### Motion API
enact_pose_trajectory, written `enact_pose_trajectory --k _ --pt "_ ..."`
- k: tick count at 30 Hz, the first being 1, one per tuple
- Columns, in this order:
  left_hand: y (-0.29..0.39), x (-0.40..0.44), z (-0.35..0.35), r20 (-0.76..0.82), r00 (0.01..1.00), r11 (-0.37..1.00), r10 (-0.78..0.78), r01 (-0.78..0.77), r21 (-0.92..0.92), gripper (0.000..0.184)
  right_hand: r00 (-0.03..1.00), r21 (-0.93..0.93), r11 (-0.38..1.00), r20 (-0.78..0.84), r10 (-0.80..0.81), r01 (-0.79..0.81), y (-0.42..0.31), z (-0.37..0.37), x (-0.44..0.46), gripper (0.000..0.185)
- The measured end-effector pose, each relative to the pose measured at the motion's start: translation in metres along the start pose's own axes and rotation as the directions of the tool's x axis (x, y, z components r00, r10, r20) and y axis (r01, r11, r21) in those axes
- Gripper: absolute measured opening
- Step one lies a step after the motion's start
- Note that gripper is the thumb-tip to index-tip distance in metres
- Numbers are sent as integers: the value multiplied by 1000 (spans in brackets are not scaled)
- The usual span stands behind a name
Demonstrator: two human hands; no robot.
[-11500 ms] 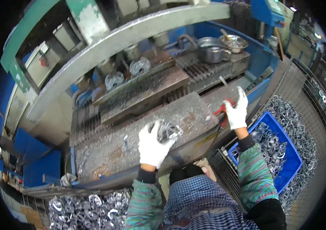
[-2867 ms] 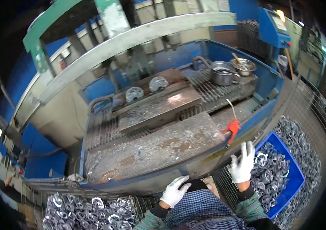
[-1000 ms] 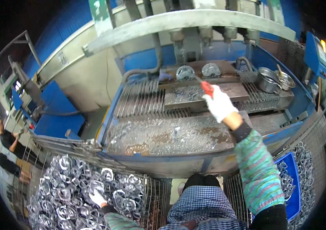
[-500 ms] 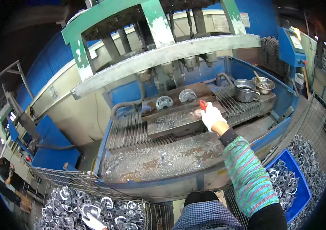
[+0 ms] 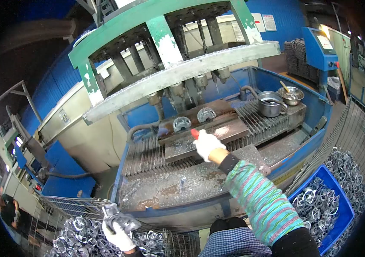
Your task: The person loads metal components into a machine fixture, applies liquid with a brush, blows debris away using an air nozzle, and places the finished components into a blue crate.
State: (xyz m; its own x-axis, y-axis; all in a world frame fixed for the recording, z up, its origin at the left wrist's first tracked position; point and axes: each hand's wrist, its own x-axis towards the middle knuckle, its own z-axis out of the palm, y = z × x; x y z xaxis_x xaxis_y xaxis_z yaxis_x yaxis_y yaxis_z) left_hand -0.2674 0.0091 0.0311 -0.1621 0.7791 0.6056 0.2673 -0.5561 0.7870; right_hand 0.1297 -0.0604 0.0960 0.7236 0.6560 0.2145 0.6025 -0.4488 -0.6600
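My right hand [image 5: 208, 145], in a white glove, is closed around a red air gun [image 5: 195, 133] over the front metal block of the machine. Just beyond it, two silvery curved parts [image 5: 182, 124] [image 5: 206, 114] sit side by side on the rear fixture. At the lower left, my left hand [image 5: 118, 237], also gloved, grips a shiny metal part [image 5: 120, 219] above a wire cage full of similar metal parts [image 5: 77, 235]. The drill heads [image 5: 177, 89] hang above the fixture, apart from the two seated parts.
A blue bin [image 5: 346, 210] of metal parts stands at the right, beside a larger heap [image 5: 349, 171]. A steel pot [image 5: 270, 105] and a bowl [image 5: 292, 96] rest at the machine's right. A blue control panel [image 5: 319, 47] stands behind. Another person [image 5: 9, 212] is at the far left.
My left hand has risen from the heap with a metal part. My right hand, after picking up the red air gun from the machine's front edge, has moved left and lower with it over the front block.
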Motion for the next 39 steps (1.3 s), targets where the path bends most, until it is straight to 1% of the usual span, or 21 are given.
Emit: enact_pose_trajectory --k 2,4,5,6,7,9,10,11,12,14,17,20,24,26,28,30,33,35,36,38,39 --pt "26 -4 19 64 995 993 73 -67 -92 39 997 -59 996 -41 66 -68 24 -18 3 38" --pt "22 0 31 143 979 989 144 -148 18 38 985 -85 994 -163 48 -63 58 -38 -1 36" --pt "49 -2 36 170 936 906 307 -342 250 37 975 -25 993 -193 110 -117 72 -50 -9 35" --pt "48 0 43 185 878 830 441 -478 287 36 959 -26 994 -265 100 -111 88 -58 -18 34" --pt "47 1 49 247 822 762 514 -569 308 34 922 9 998 -383 -58 66 137 -47 -12 33" --pt "58 -1 69 335 735 670 589 -677 305 30 894 -10 999 -447 26 -35 152 -65 -43 38" --pt "72 -1 83 375 742 706 556 -660 259 30 850 72 995 -527 -23 72 186 -58 -46 41" --pt "61 3 99 435 736 729 519 -647 224 31 849 203 978 -507 147 -48 175 -67 -68 39" --pt "51 8 113 537 743 746 399 -604 282 34 742 165 980 -670 29 110 181 -63 -83 39" --pt "27 21 151 602 749 777 278 -544 318 33 655 381 915 -726 209 131 214 -49 -96 38" --pt "-6 35 189 648 734 778 203 -523 348 31 588 496 868 -705 396 9 270 -25 -113 36" --pt "-29 38 206 729 677 692 99 -573 439 37 563 214 928 -746 356 -304 300 -9 -134 47" --pt "-55 40 216 648 759 741 -65 -399 541 51 577 160 940 -755 313 -301 283 -19 -140 51" --pt "-69 50 216 712 702 834 -17 -383 397 59 410 -78 976 -912 13 -204 234 -37 -127 52" --pt "-28 55 204 705 707 823 -49 -372 430 65 506 -143 989 -852 -137 26 195 -54 -105 48" --pt "16 61 207 583 812 779 -33 -344 524 59 577 -231 943 -747 -329 239 156 -66 -68 38" --pt "49 78 248 539 787 902 298 -418 111 30 632 -266 890 -630 -452 371 123 -52 10 17" --pt "74 89 288 612 704 885 360 -465 16 25 771 -454 814 -345 -535 362 93 -56 50 18" --pt "77 93 313 655 656 856 375 -516 27 23 849 -398 897 -393 -354 190 95 -38 83 22" --pt "62 102 370 571 615 801 544 -584 -133 28 893 -461 884 -363 -265 76 87 -24 119 25" --pt "76 102 379 652 614 809 445 -588 2 32 922 -477 878 -322 -215 37 80 -23 128 27"
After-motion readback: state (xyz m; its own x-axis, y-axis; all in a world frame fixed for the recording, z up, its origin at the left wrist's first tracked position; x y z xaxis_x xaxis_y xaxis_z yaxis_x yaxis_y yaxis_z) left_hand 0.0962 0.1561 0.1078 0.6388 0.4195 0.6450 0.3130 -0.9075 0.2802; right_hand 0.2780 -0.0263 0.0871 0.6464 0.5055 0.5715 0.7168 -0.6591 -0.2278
